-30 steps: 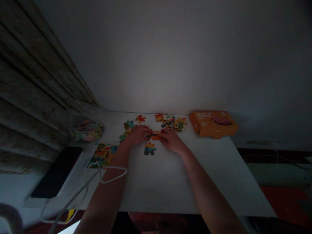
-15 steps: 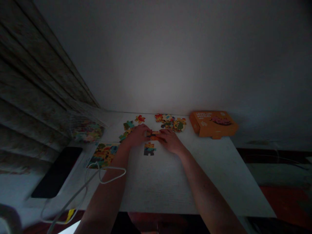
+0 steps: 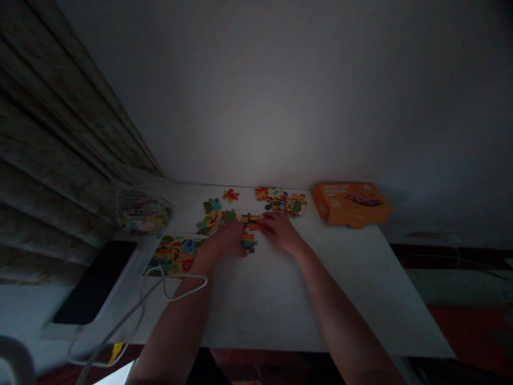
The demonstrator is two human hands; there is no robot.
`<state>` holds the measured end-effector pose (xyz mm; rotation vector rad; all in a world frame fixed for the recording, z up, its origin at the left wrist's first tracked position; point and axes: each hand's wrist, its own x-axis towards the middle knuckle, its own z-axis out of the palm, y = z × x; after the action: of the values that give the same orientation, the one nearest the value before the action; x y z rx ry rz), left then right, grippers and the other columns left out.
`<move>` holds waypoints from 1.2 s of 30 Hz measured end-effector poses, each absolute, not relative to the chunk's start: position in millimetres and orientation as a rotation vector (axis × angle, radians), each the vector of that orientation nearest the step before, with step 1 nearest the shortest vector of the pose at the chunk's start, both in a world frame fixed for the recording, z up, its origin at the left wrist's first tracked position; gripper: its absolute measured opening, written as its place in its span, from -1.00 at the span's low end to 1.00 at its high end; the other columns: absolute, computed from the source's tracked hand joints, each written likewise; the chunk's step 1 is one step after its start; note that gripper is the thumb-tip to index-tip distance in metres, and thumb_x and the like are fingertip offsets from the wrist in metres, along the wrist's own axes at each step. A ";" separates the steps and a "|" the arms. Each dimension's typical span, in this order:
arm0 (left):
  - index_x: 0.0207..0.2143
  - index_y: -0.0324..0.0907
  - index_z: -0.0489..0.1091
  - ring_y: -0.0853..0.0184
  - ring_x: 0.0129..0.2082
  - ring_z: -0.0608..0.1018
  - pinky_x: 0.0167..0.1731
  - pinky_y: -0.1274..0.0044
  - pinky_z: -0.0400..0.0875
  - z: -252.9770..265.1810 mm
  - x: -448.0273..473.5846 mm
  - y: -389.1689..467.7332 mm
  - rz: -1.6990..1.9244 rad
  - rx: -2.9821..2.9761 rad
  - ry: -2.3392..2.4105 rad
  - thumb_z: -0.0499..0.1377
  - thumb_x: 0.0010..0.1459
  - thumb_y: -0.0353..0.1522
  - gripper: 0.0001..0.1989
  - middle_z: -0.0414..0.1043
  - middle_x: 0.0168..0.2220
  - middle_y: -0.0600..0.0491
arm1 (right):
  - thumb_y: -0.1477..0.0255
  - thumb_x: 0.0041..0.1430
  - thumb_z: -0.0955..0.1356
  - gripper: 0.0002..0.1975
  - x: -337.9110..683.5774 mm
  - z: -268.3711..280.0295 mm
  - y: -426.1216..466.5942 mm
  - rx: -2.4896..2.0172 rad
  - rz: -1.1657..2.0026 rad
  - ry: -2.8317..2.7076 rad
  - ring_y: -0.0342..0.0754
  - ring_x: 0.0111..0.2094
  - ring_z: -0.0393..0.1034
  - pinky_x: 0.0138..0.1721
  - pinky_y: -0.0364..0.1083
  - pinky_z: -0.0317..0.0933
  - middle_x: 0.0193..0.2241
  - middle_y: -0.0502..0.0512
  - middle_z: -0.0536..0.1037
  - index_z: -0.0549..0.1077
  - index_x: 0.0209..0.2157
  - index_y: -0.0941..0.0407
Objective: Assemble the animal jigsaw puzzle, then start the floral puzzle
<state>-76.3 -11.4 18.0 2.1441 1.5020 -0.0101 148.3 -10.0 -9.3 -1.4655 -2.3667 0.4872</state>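
My left hand is at the left edge of a loose jigsaw puzzle piece, yellow above and dark below, its thumb and fingers closing around that edge. Just above lie joined puzzle pieces in orange and dark tones. My right hand grips their right end, fingers bent over an orange part. Its fingertips partly cover the pieces. The dim light hides fine detail.
Loose puzzle pieces lie left of the hands, and a pile of pieces sits behind. An orange puzzle box stands back right. At left are a picture sheet, a black phone and a white cable.
My left hand has moved from the joined pieces down toward me, onto the loose piece below. My right hand has stayed at the joined pieces.
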 end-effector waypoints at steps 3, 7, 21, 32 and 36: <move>-0.06 -0.15 0.45 -0.20 0.15 0.46 0.11 0.13 0.36 24.3 -74.3 -8.1 -0.055 2.177 1.513 0.53 -0.30 -0.32 -0.33 0.44 0.07 -0.24 | 0.34 0.42 0.31 -0.66 148.1 -8.1 -10.8 -1.462 0.479 -2.378 0.07 0.22 0.24 0.25 0.10 0.10 0.20 0.14 0.47 0.52 0.15 -0.05; 0.03 -0.14 0.42 -0.15 0.16 0.46 0.13 0.17 0.35 29.2 -72.6 -7.6 -0.083 2.209 1.515 0.52 -0.25 -0.29 -0.28 0.45 0.09 -0.21 | 0.36 0.41 0.31 -0.66 148.0 -5.6 -11.2 -1.452 0.481 -2.386 0.06 0.22 0.25 0.26 0.09 0.08 0.18 0.14 0.48 0.52 0.15 -0.03; 0.04 -0.12 0.41 -0.01 0.09 0.50 0.08 0.29 0.38 28.5 -75.9 -2.5 -0.026 2.251 1.526 0.40 0.04 -0.20 -0.47 0.44 0.05 -0.13 | 0.33 0.42 0.31 -0.67 149.2 -8.5 -9.1 -1.439 0.481 -2.386 0.07 0.21 0.27 0.25 0.10 0.11 0.18 0.15 0.48 0.53 0.14 -0.03; -0.02 -0.15 0.47 0.13 0.02 0.51 0.05 0.36 0.38 9.8 -72.1 14.6 0.247 2.296 1.505 0.19 0.28 -0.27 -0.74 0.45 -0.03 -0.09 | 0.40 0.42 0.28 -0.66 152.1 -9.8 -8.5 -1.421 0.493 -2.360 0.06 0.22 0.29 0.27 0.14 0.10 0.20 0.14 0.49 0.54 0.13 -0.03; -0.03 -0.13 0.48 0.15 0.02 0.51 0.06 0.38 0.38 10.9 -72.1 14.5 0.282 2.275 1.503 0.21 0.27 -0.27 -0.74 0.44 -0.03 -0.08 | 0.40 0.41 0.29 -0.68 151.9 -10.4 -7.8 -1.420 0.480 -2.342 0.06 0.20 0.30 0.26 0.11 0.12 0.18 0.15 0.51 0.56 0.10 0.00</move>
<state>-72.1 14.5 10.9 2.2752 1.5026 0.2817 151.9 -7.8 -10.4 -1.4203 -2.3422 0.4798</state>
